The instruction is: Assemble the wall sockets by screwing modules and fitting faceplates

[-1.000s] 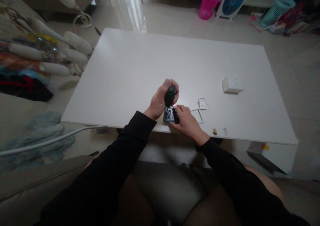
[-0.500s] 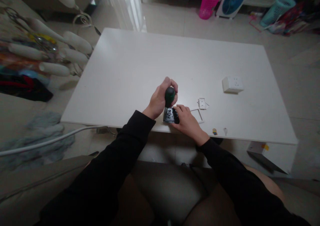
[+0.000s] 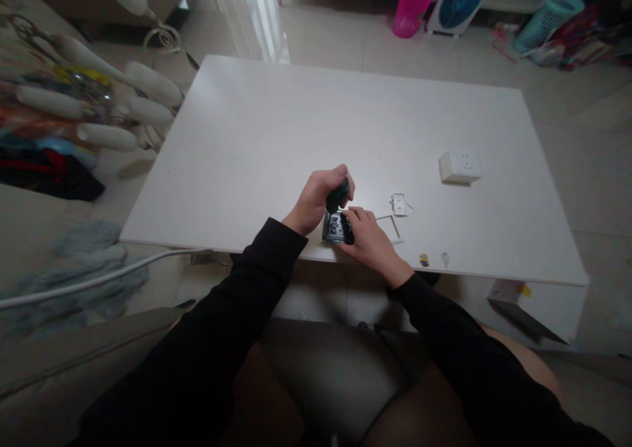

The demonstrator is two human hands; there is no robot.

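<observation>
My left hand is wrapped round the dark green handle of a screwdriver; the shaft and tip are hidden under the hand. Right below it, near the table's front edge, lies a flat black wall-socket body, its open side with the fittings facing up. My right hand grips the right side of that body, fingers over its edge. Beside the right hand is a thin white frame, partly covered by the fingers. A small white socket insert sits just beyond the frame.
A white socket on a box stands toward the right of the white table. Near the front edge lie a small yellow-and-blue figure and a small pale piece. A white metal-framed chair is at the left.
My left hand has turned about the screwdriver, its thumb shifting to the right and the handle now more covered. The right hand and socket body have stayed in place.
</observation>
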